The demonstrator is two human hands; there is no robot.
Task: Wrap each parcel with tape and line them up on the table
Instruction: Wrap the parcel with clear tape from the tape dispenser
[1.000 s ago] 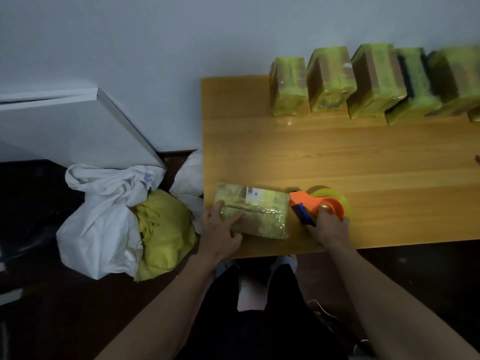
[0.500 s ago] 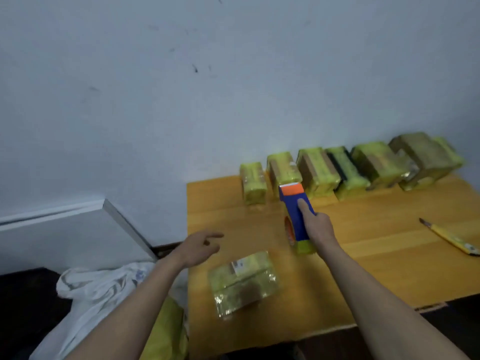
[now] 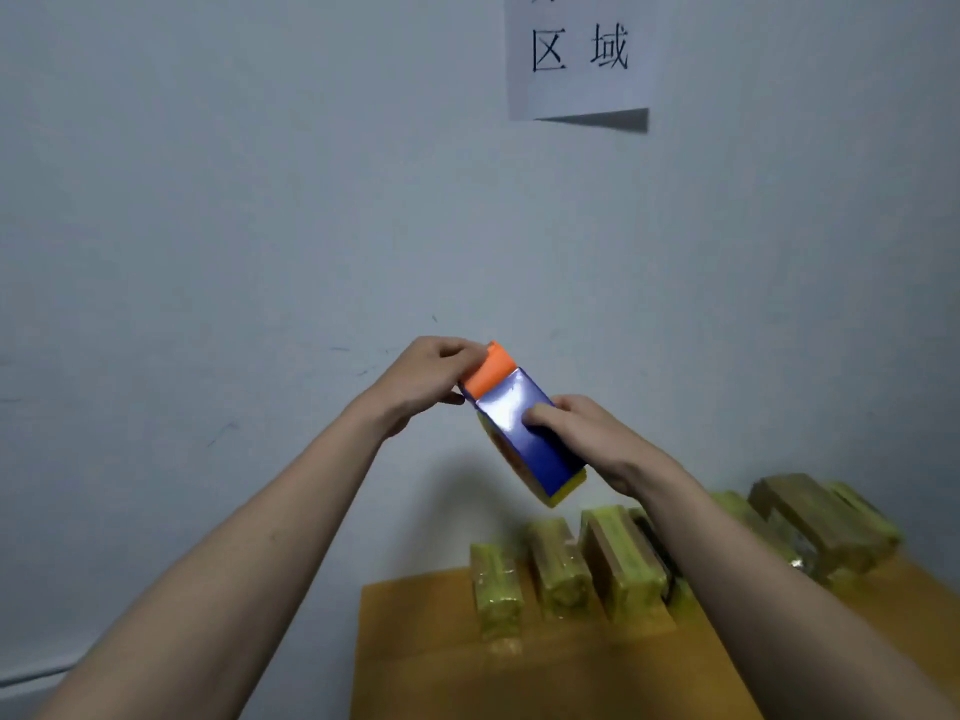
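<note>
I hold a blue and orange tape dispenser point(image 3: 524, 423) with a yellow tape roll up in front of the wall. My right hand point(image 3: 592, 439) grips its blue body. My left hand point(image 3: 426, 376) pinches at its orange end. Several yellow-wrapped parcels point(image 3: 623, 563) stand in a row at the back of the wooden table point(image 3: 415, 652), against the wall. The parcel I last held is out of view.
A paper sign point(image 3: 576, 59) with black characters hangs on the grey wall point(image 3: 208, 226) above. My right forearm crosses in front of some parcels in the row.
The view tilted up toward the wall. My right hand lifted the dispenser off the table to chest height, and my left hand came up to its orange end. The loose parcel dropped out of view.
</note>
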